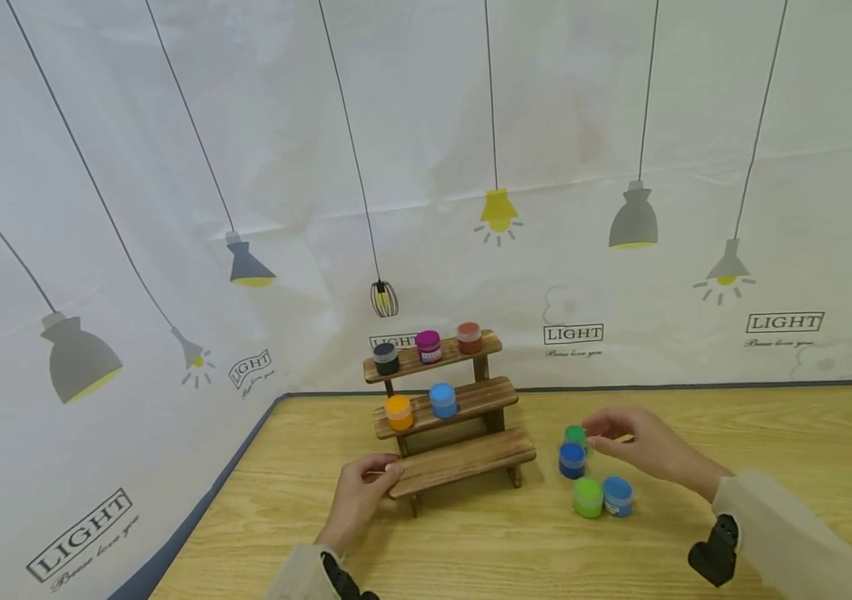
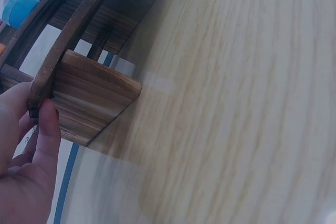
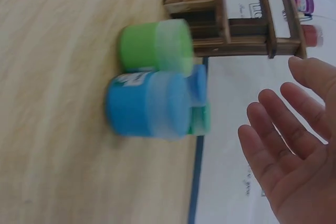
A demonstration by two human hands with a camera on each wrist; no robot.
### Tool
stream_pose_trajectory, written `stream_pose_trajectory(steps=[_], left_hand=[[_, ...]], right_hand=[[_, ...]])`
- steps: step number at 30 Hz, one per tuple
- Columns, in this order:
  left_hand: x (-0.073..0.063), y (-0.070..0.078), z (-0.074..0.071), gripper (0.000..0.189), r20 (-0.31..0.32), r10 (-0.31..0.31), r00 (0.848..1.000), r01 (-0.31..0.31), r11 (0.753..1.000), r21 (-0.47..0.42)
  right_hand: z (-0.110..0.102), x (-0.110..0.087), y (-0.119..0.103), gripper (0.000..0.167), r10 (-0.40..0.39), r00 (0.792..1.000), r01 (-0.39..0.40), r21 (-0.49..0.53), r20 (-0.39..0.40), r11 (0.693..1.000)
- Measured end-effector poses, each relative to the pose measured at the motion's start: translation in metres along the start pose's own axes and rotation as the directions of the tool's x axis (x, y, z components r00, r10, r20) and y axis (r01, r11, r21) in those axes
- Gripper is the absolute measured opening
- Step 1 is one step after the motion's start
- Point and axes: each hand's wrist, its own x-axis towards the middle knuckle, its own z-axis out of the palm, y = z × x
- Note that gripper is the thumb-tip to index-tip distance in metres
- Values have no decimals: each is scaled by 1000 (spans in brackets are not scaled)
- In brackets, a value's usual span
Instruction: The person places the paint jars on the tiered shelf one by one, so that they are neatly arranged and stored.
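A three-step wooden shelf (image 1: pixel 463 461) stands on the table, its lowest step bare. My left hand (image 1: pixel 358 492) pinches the left end of that step between thumb and fingers, seen close up in the left wrist view. Orange (image 1: pixel 399 413) and light blue (image 1: pixel 443 401) paint jars sit on the middle step. My right hand (image 1: pixel 647 447) hovers by a green jar (image 1: pixel 575 435) and a dark blue jar (image 1: pixel 572 461), fingers loosely spread and holding nothing in the right wrist view. Nearer me stand a lime green jar (image 1: pixel 588 497) and a blue jar (image 1: pixel 617 496).
On the top step are black (image 1: pixel 385 359), purple (image 1: pixel 429 347) and brownish-red (image 1: pixel 469 337) jars. Behind the wooden table (image 1: pixel 268 533) rises a white backdrop (image 1: pixel 426 167) printed with hanging lamps, close behind the shelf.
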Motion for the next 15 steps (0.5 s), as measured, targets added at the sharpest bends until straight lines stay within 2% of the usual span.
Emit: stream_pose_trajectory(steps=[7, 15], left_hand=[[0, 0, 0, 28, 3, 13, 1000, -13, 1000, -14], [-2, 0, -1, 29, 19, 25, 999, -25, 999, -33]], right_hand=[[6, -17, 22, 29, 68, 997, -69, 22, 27, 997], [14, -28, 33, 32, 136, 984, -147, 90, 114, 985]])
